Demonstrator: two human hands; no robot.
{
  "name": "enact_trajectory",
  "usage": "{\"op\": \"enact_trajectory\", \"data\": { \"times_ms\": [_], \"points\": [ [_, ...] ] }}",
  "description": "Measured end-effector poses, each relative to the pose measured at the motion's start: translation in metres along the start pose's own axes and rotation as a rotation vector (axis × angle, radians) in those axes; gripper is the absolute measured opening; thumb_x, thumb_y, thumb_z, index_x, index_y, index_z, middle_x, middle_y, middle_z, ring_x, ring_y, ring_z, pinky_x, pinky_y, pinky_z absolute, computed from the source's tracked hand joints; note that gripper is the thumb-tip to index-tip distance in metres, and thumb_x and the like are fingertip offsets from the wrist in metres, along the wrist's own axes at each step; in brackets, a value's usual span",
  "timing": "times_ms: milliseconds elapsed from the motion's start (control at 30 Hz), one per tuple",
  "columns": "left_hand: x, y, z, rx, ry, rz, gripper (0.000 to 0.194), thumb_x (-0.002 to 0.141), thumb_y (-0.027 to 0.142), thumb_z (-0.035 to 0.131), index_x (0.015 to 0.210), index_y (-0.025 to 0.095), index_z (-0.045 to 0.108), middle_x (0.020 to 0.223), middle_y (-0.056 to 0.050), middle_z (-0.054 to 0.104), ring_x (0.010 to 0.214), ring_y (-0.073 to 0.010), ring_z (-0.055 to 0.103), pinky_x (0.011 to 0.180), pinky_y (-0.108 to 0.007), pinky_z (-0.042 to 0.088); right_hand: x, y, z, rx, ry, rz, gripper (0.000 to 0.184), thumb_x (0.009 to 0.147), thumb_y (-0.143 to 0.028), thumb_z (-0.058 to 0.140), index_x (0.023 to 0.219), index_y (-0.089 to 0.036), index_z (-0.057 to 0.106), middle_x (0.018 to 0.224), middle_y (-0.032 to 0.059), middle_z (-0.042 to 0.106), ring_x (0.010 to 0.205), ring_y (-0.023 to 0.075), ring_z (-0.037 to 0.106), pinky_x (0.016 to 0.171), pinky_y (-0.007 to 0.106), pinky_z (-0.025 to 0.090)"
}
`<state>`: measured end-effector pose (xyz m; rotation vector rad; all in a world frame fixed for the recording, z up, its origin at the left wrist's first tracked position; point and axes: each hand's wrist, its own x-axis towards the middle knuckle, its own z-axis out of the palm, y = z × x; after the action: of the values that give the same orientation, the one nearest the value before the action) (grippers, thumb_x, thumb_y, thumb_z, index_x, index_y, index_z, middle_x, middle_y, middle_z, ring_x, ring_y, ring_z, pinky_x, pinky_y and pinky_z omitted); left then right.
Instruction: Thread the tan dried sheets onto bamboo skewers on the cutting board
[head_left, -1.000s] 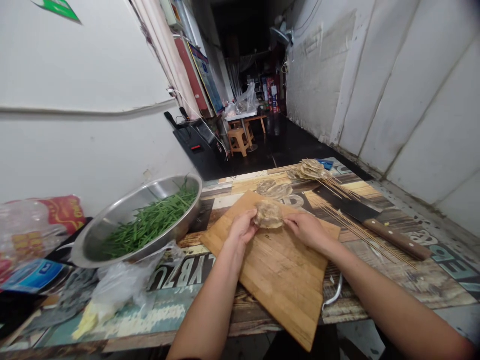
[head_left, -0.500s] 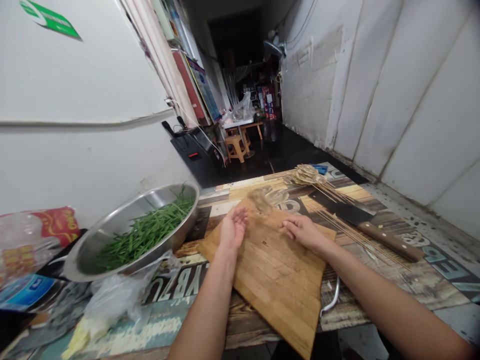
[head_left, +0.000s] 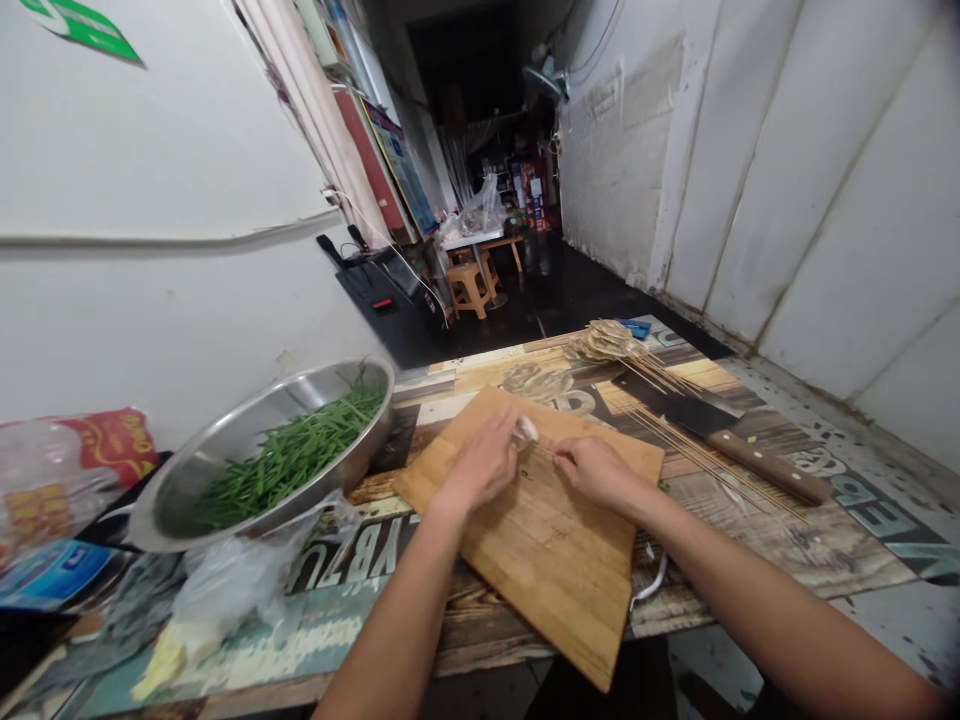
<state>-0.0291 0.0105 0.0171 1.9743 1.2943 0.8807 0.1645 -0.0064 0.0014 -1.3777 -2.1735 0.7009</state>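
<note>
My left hand (head_left: 486,458) is palm down over the wooden cutting board (head_left: 547,560), its fingers closed on a small whitish piece (head_left: 526,430) whose kind I cannot make out. My right hand (head_left: 596,470) is pinched just to the right of it, and a thin stick like a skewer seems to run from its fingertips toward the piece. Beyond the board's far corner lie flat beige-green pieces (head_left: 536,382). Further back right, similar pieces (head_left: 602,341) are bunched on wooden skewers (head_left: 664,373).
A steel basin (head_left: 161,520) of cut green stalks (head_left: 300,455) stands left, behind a clear plastic bag (head_left: 232,585). Right of the board are a cleaver (head_left: 772,465) and loose skewers (head_left: 712,465). A blue object (head_left: 636,328) lies at the back edge.
My left hand has turned from open and palm up to palm down, closed on the whitish piece. A blurred beige shape at the board's far corner is gone. My right hand stays pinched.
</note>
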Motion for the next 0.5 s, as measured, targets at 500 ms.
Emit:
{"op": "enact_trajectory", "data": {
  "times_ms": [500],
  "points": [
    [-0.011, -0.01, 0.018, 0.123, -0.087, -0.012, 0.064, 0.071, 0.042, 0.064, 0.128, 0.017, 0.048, 0.145, -0.013, 0.032, 0.139, -0.024, 0.015, 0.113, -0.035, -0.003, -0.025, -0.006, 0.004, -0.38, -0.114, -0.028, 0.021, 0.079, -0.012, 0.045, 0.085, -0.013, 0.065, 0.078, 0.0136, 0.068, 0.075, 0.0234, 0.064, 0.067, 0.028, 0.045]
  ]
}}
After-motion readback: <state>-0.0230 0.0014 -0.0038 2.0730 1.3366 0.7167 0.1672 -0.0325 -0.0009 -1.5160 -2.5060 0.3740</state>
